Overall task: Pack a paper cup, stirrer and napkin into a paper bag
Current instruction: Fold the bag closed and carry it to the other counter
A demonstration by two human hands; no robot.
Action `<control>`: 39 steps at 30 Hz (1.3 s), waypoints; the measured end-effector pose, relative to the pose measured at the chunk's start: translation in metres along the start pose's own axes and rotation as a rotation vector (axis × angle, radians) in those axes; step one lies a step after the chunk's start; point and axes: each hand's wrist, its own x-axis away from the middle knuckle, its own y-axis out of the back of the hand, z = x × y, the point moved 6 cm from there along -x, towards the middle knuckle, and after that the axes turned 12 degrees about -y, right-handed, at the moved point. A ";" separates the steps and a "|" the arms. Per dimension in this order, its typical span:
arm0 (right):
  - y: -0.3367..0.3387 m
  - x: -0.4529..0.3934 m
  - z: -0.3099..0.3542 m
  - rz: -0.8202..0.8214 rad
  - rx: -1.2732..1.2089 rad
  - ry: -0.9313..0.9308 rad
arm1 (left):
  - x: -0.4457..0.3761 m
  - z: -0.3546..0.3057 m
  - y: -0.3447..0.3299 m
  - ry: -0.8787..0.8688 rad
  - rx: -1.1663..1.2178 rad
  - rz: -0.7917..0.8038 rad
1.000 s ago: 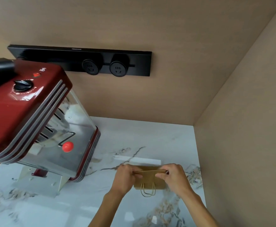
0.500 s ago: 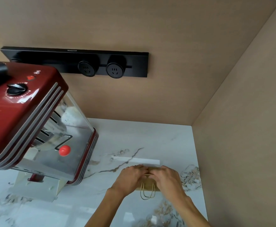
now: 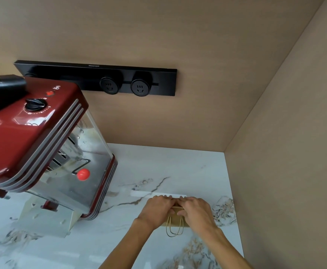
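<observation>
A small brown paper bag (image 3: 175, 220) lies on the marble counter near the right wall, its twine handles hanging toward me. My left hand (image 3: 156, 210) and my right hand (image 3: 195, 211) press side by side on the bag's top edge, fingertips almost touching, covering most of it. No cup, stirrer or napkin shows; whatever is in the bag is hidden.
A red popcorn machine (image 3: 42, 152) on a cream base fills the left. A white strip (image 3: 139, 193) lies on the counter (image 3: 158, 166) just behind my hands. A black socket rail (image 3: 100, 78) runs along the back wall. The brown side wall (image 3: 285, 171) stands close on the right.
My hands have come together from the bag's two ends to the middle of its top edge, pressing it flat. The view has shifted slightly.
</observation>
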 end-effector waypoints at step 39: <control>0.000 0.026 -0.018 -0.015 -0.047 -0.140 | 0.031 0.015 0.004 0.099 0.037 -0.151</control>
